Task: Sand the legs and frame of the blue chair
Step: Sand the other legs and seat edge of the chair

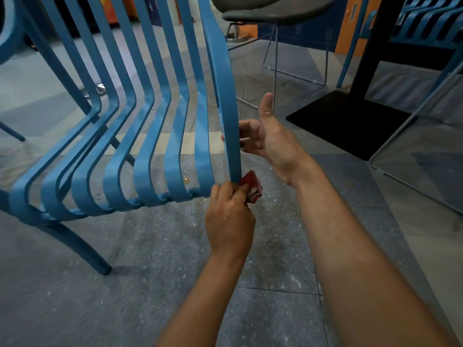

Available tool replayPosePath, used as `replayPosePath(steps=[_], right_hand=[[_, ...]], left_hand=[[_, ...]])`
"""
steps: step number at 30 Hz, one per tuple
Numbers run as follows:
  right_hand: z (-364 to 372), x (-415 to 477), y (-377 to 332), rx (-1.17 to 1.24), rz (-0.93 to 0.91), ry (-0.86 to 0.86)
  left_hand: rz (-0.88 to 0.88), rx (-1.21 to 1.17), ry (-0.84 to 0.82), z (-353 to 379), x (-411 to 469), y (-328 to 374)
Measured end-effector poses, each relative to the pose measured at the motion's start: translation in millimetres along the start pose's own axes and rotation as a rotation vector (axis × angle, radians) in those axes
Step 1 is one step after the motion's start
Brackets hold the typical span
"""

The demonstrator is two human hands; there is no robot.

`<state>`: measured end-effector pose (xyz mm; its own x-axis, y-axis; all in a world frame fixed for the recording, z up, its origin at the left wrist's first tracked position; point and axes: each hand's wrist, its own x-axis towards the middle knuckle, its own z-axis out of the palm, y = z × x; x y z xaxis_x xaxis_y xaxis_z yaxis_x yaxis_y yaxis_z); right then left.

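Note:
The blue chair (150,136) with curved metal slats fills the left and middle of the view, tilted, one leg (82,249) resting on the floor. My right hand (268,139) grips the chair's outermost frame bar, fingers wrapped behind it and thumb raised. My left hand (229,219) is below it at the bar's lower end, closed on a folded piece of red sandpaper (251,185) that is pressed against the frame where the bar meets the seat edge.
A grey stool (273,11) on thin metal legs stands behind the chair. A black table base (350,121) and post are at the right, with another blue chair (426,23) at the top right. Grey speckled floor tiles lie below.

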<state>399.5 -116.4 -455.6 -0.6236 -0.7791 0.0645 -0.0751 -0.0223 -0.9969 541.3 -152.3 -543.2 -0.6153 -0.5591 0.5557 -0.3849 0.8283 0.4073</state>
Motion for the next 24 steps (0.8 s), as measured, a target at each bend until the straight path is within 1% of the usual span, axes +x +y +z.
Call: replayPosePath(steps=[3, 5, 6, 8, 13, 18, 19, 21, 23, 24], right_hand=[[0, -1, 5, 0.023, -0.005, 0.024], [0, -2, 6, 0.050, 0.006, 0.020], [0, -3, 6, 0.065, 0.011, 0.014], [2, -4, 5, 0.091, 0.014, 0.005], [11, -6, 12, 0.126, -0.027, 0.083], [15, -9, 14, 0.131, -0.034, 0.093], [15, -11, 14, 0.137, -0.034, 0.090], [14, -15, 18, 0.150, -0.030, 0.088], [14, -22, 22, 0.169, -0.024, 0.092], [14, -25, 23, 0.180, -0.022, 0.094]], left_hand=[[0.042, -0.050, 0.219, -19, 12, 9], [0.044, -0.062, 0.304, -24, 30, 13], [0.046, -0.059, 0.305, -23, 36, 15], [0.050, -0.033, 0.244, -15, 38, 14], [-0.019, 0.033, 0.055, 20, 9, -8], [-0.113, 0.049, -0.172, 34, -15, -13], [-0.121, 0.031, -0.177, 31, -20, -12], [-0.139, -0.042, -0.121, 16, -29, -10], [-0.130, -0.128, -0.006, -5, -33, -9], [-0.097, -0.168, 0.068, -14, -31, -9]])
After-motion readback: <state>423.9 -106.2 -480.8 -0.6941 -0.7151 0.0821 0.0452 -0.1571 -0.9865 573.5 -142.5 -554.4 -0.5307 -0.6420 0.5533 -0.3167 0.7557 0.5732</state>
